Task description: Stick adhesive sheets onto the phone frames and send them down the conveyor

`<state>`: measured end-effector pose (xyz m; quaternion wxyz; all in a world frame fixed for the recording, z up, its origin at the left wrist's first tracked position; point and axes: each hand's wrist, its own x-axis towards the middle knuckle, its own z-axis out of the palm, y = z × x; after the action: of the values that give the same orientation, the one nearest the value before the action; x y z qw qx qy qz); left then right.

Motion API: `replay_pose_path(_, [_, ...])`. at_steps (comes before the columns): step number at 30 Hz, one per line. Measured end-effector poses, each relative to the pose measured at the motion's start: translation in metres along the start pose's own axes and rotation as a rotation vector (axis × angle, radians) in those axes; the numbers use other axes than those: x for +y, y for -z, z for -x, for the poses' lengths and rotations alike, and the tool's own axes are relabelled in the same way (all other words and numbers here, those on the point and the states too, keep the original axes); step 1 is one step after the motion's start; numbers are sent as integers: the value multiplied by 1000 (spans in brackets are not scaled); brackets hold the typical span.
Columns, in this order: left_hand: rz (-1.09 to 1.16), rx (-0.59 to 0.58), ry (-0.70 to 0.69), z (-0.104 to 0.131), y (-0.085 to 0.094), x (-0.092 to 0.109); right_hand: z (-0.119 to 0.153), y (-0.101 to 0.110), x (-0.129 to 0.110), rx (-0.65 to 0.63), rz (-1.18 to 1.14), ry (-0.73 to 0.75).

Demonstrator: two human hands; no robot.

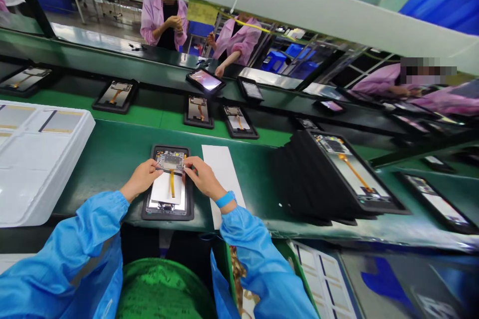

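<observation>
A circuit board is pinched at its two side edges, my left hand at the left and my right hand at the right. From the board's lower edge an orange ribbon cable hangs over a pale flat sheet. Beneath them lies an opened tablet, framed by a black foam tray on the green bench. My fingertips cover the board's corners. A white strip of card lies beside my right wrist.
White foam trays stand at the left. On the right leans a stack of black foam trays, topped by an opened tablet. Beyond the bench, a green conveyor carries more trayed tablets. Several people in pink work across it. A green stool is below.
</observation>
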<state>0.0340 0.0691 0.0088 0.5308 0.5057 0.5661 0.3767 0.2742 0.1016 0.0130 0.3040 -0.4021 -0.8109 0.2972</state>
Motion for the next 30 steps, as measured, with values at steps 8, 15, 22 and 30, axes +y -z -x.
replay_pose_path(8, [-50,42,-9,-4,-2,-8,39,-1,-17,93,-73,-146])
replay_pose_path(15, [-103,57,-54,-5,-4,-15,46,-9,-27,41,-72,-147])
replay_pose_path(22, [-240,72,-96,-8,-5,-17,48,-12,-28,8,-6,-94])
replay_pose_path(30, [-355,82,-116,-9,-5,-18,51,-20,-32,-81,143,11])
